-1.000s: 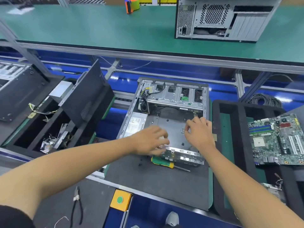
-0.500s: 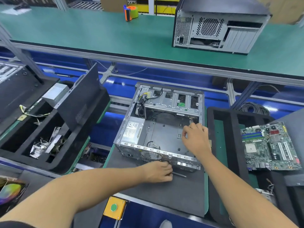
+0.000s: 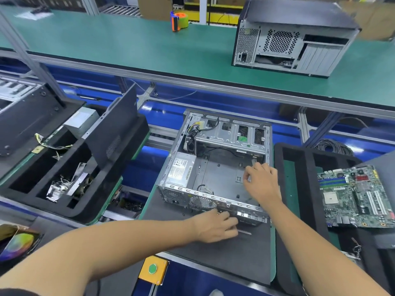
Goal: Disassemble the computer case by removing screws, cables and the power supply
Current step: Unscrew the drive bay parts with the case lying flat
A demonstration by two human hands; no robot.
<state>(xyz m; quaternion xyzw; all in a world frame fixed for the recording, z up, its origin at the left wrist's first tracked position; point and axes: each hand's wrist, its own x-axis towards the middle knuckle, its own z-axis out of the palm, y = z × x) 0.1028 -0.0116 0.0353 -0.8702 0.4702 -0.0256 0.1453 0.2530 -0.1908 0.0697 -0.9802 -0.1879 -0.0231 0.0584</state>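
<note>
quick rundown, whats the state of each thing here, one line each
computer case: side open, lying on the mat, motherboard bay bare
power supply: still mounted inside the case
cables: still in the case's far left corner
screwdriver: lying on the mat, shaft showing under the left hand
right hand: inside the case, fingers curled
motherboard: out, lying on the right tray
second case: closed, on the far bench

Single view: head-worn wide-angle camera, aimed forward and down over work surface. Vantage above and behind both forearms, which enter from bottom edge. Open computer case [image 3: 215,165] sits centre frame at close range, within arm's reach. Left hand [image 3: 215,226] and right hand [image 3: 261,184] fall near frame centre. Upper green bench [image 3: 128,45] occupies far field along top. Wide-angle distortion bends straight edges toward frame borders. No second view; no shared area.
</note>
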